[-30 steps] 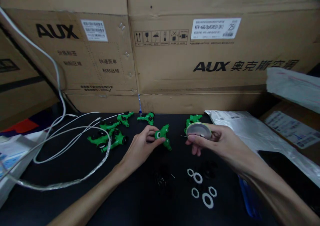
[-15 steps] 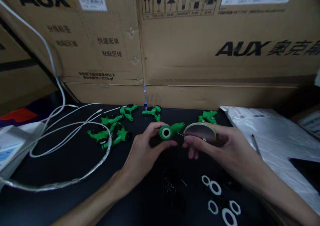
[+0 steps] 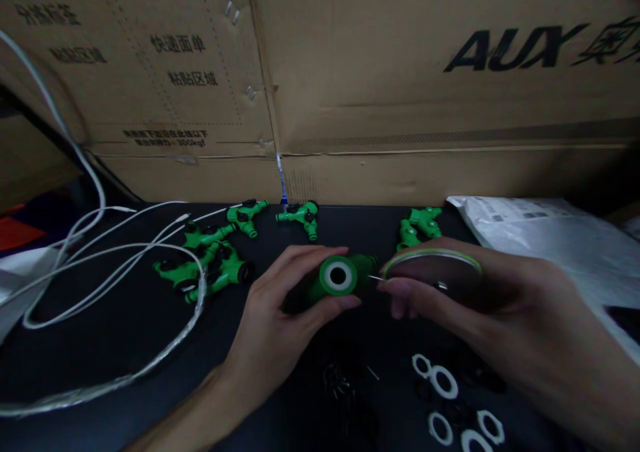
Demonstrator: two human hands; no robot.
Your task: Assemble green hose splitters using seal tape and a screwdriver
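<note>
My left hand [image 3: 285,319] is closed around a green hose connector [image 3: 361,267], thumb below and fingers above. The connector's round end, with a white ring inside, faces me. My right hand [image 3: 505,305] grips a round, flat disc [image 3: 415,271] with a yellow-green rim, held between thumb and fingers. From the fingertips of that hand a thin metal pin [image 3: 376,278] points left at the connector's side; whether it touches is not clear. The far fingers of the right hand are mostly hidden behind the disc.
Several green connectors [image 3: 227,272] lie at the back left, others [image 3: 423,222] at the back right. White rings [image 3: 444,382] and small thin pins [image 3: 340,385] lie in front. A white cable [image 3: 165,359] loops at left. Cardboard boxes [image 3: 350,119] stand behind; a white plastic package [image 3: 525,232] lies right.
The view has tilted down and come closer. My left hand has turned the connector's ringed end more towards me. The disc in my right hand has shifted right; the pin still points at the connector.
</note>
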